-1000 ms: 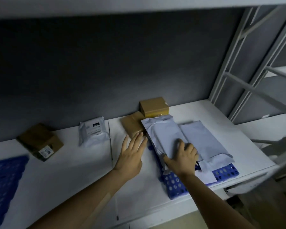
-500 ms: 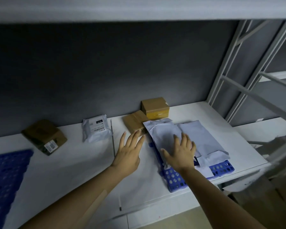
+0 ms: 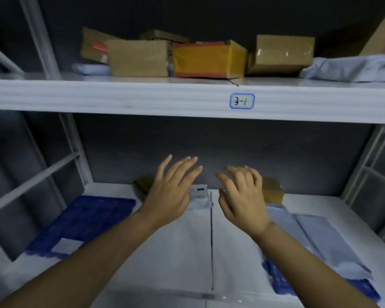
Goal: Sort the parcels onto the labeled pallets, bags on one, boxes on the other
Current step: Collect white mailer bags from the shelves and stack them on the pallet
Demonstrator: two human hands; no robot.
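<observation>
Both my hands hover above the lower shelf holding nothing. My left hand (image 3: pixel 171 192) has its fingers spread; my right hand (image 3: pixel 242 196) has its fingers loosely bent. Between them lies a small white bag parcel (image 3: pixel 199 195). A blue pallet (image 3: pixel 82 221) with a white label lies at the left. At the right, grey bags (image 3: pixel 316 238) lie stacked on another blue pallet (image 3: pixel 282 283). A brown box (image 3: pixel 272 190) stands behind my right hand, and a darker box (image 3: pixel 142 184) peeks out behind my left hand.
The upper shelf (image 3: pixel 142 96), labelled 3-1, carries several cardboard boxes (image 3: pixel 138 57), a yellow-taped box (image 3: pixel 209 58) and a grey bag (image 3: pixel 351 67). White rack posts and braces stand at both sides.
My right hand has lifted off the grey bags on the right pallet and both hands have risen. The view has tilted up, bringing the upper shelf into sight.
</observation>
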